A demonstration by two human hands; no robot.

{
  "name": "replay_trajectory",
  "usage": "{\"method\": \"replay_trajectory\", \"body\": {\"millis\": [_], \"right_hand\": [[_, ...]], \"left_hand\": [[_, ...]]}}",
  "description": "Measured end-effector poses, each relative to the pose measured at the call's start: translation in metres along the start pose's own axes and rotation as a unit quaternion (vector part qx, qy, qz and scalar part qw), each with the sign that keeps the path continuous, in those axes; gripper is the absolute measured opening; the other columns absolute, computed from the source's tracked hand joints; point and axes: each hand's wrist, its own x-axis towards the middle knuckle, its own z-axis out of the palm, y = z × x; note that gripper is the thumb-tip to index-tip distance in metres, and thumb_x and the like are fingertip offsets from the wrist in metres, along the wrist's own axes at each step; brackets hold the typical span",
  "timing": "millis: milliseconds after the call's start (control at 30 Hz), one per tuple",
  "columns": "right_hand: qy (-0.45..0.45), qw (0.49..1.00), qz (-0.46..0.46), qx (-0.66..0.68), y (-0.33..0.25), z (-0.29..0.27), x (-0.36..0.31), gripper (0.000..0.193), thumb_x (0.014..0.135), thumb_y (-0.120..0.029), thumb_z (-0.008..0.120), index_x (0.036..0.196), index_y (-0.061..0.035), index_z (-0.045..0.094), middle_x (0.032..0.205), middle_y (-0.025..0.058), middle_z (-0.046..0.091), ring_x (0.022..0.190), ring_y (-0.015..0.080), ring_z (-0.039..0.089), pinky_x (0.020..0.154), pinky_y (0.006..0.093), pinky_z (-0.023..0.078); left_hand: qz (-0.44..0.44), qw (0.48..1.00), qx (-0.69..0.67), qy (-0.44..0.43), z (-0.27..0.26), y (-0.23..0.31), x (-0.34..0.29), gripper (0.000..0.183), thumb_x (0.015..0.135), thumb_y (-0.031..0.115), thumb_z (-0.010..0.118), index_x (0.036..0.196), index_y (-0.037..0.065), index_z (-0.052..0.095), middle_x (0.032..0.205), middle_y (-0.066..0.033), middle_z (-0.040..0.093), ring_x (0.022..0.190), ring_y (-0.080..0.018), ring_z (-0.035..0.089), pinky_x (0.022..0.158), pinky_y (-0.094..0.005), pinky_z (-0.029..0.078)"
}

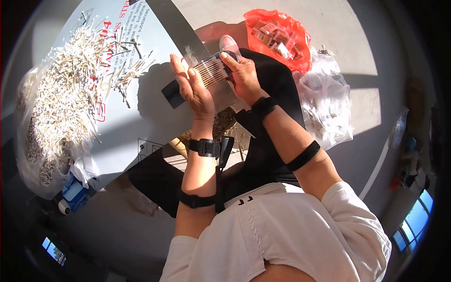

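Observation:
A small clear plastic bag [227, 97] holds a row of wooden-stick cotton swabs [210, 72] between my two hands. My left hand [196, 93] is against its left side, fingers long and thumb along the edge of the bag. On the other side, my right hand [244, 75] pinches the bag near the white swab tips, thumb on top. A dark flat strip [173, 95] shows beside my left palm. To the left, a big heap of loose cotton swabs [70, 89] spills from a clear bag onto the table [124, 136].
An open red plastic bag [303, 37] with small packed packets stands at the far right. Beside it lies a white translucent bag [326, 101]. More swabs [224, 123] show below my hands, between my legs. A blue-and-white object [74, 193] sits beneath the table's near-left edge.

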Motion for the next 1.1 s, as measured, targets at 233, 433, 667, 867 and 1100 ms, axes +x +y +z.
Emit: {"method": "replay_trajectory", "body": {"millis": [233, 433, 667, 867, 1100], "right_hand": [[-0.014, 0.998, -0.022, 0.055, -0.002, 0.007, -0.003, 0.019, 0.09, -0.019, 0.07, 0.079, -0.0044, 0.067, 0.074, -0.0016, 0.064, 0.061, 0.0045, 0.054, 0.055, 0.0227, 0.043], [-0.03, 0.998, -0.001, 0.055, -0.009, 0.005, -0.011, 0.017, 0.089, -0.019, 0.071, 0.088, -0.002, 0.067, 0.082, 0.002, 0.068, 0.068, 0.0082, 0.061, 0.062, 0.025, 0.05], [-0.026, 1.0, -0.001, -0.012, -0.006, -0.003, -0.011, 0.02, 0.082, -0.018, 0.077, 0.092, -0.0029, 0.068, 0.085, 0.0042, 0.07, 0.071, 0.0106, 0.065, 0.063, 0.0247, 0.052], [0.012, 0.999, -0.011, -0.05, -0.01, -0.008, -0.011, 0.018, 0.081, -0.022, 0.079, 0.082, -0.008, 0.067, 0.064, -0.0082, 0.052, 0.049, 0.0004, 0.036, 0.046, 0.0182, 0.025], [0.09, 0.996, 0.01, 0.001, -0.015, -0.016, -0.008, 0.032, 0.085, -0.039, 0.073, 0.091, -0.0089, 0.066, 0.067, -0.0062, 0.053, 0.05, 0.0033, 0.04, 0.046, 0.0186, 0.03]], "left_hand": [[0.045, 0.996, 0.081, -0.019, 0.005, -0.008, 0.004, 0.06, 0.105, 0.029, 0.035, 0.149, -0.006, 0.017, 0.156, -0.0238, 0.017, 0.146, -0.0304, 0.017, 0.118, -0.0402, 0.015], [0.068, 0.992, 0.101, -0.018, -0.002, -0.01, 0.004, 0.056, 0.103, 0.022, 0.04, 0.148, -0.005, 0.02, 0.156, -0.0239, 0.019, 0.146, -0.0328, 0.018, 0.117, -0.0416, 0.019], [0.187, 0.923, 0.327, 0.082, -0.067, 0.011, 0.038, 0.028, 0.082, -0.004, 0.062, 0.11, -0.001, 0.058, 0.114, -0.0161, 0.057, 0.109, -0.0322, 0.054, 0.097, -0.0415, 0.043], [0.141, 0.827, 0.525, 0.144, -0.162, 0.026, 0.087, 0.02, 0.073, -0.005, 0.064, 0.091, 0.003, 0.063, 0.104, -0.0132, 0.06, 0.102, -0.0329, 0.055, 0.093, -0.0414, 0.043], [0.007, 0.821, 0.52, 0.234, -0.249, 0.019, 0.108, 0.016, 0.073, 0.0, 0.065, 0.089, 0.004, 0.067, 0.091, -0.0127, 0.065, 0.089, -0.0279, 0.063, 0.084, -0.0376, 0.049]]}}
